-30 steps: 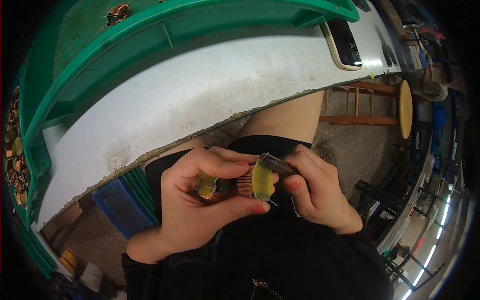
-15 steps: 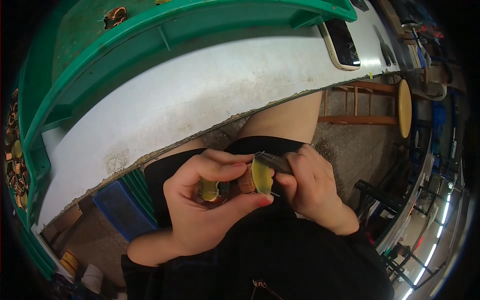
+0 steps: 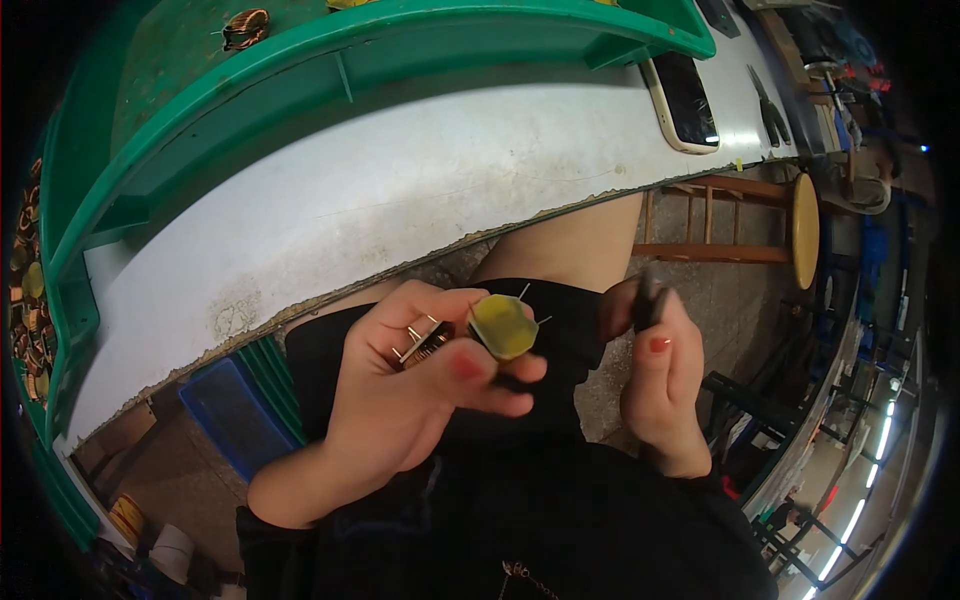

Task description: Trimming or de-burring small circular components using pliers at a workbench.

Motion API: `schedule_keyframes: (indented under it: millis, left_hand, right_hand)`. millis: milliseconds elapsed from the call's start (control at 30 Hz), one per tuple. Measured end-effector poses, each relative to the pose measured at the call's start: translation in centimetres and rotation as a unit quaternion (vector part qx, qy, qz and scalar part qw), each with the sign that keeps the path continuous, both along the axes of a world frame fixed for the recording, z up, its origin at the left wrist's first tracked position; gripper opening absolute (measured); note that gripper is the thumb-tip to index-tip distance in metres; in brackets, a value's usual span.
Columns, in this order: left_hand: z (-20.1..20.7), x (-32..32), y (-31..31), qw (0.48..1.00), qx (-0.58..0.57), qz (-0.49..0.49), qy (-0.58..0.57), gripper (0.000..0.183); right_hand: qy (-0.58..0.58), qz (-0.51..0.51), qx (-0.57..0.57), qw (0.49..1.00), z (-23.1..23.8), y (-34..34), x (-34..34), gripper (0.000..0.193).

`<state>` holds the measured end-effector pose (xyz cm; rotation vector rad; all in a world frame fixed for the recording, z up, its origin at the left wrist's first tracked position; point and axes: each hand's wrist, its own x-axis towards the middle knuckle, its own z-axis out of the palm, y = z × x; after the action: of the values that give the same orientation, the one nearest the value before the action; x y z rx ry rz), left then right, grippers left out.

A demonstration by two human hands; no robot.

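Observation:
My left hand (image 3: pixel 410 385) grips two copper-wound coils above my lap. One coil (image 3: pixel 505 328) sits between thumb and fingers, its flat yellow-green base turned up and wire leads sticking out at the right. A second coil (image 3: pixel 425 347) rests deeper in the hand, by the palm, with several pins pointing left. My right hand (image 3: pixel 665 385) is closed around dark pliers (image 3: pixel 650 298), apart from the coils to the right. The pliers are blurred and their jaws cannot be made out.
A green plastic tray (image 3: pixel 390 55) holding another coil (image 3: pixel 246 30) stands on the white table (image 3: pixel 400 170). More coils (image 3: pixel 32 300) fill a bin at far left. A phone (image 3: pixel 685 100) and a dark hand tool (image 3: pixel 768 110) lie at right, beyond a wooden stool (image 3: pixel 805 232). A blue crate (image 3: pixel 235 420) sits below.
My right hand has drawn the pliers away from the coil's wire lead, to the right. My left hand has turned the coils, so the front one's base faces up.

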<state>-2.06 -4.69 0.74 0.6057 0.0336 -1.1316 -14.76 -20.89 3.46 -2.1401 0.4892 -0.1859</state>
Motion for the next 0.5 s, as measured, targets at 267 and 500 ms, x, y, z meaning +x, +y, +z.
schedule_keyframes:
  millis: [267, 500]
  left_hand:
    - [0.5, -0.1, -0.1, 0.998, 0.026, -0.053, 0.032, 0.045]
    - [0.3, 0.2, 0.1, 0.995, 0.0, -0.08, 0.054, 0.041]
  right_hand:
    - [0.025, 0.072, -0.005, 0.997, -0.1, -0.2, 0.5, 0.014]
    - [0.0, 0.129, -0.049, 0.99, -0.1, 0.0, 1.4, 0.015]
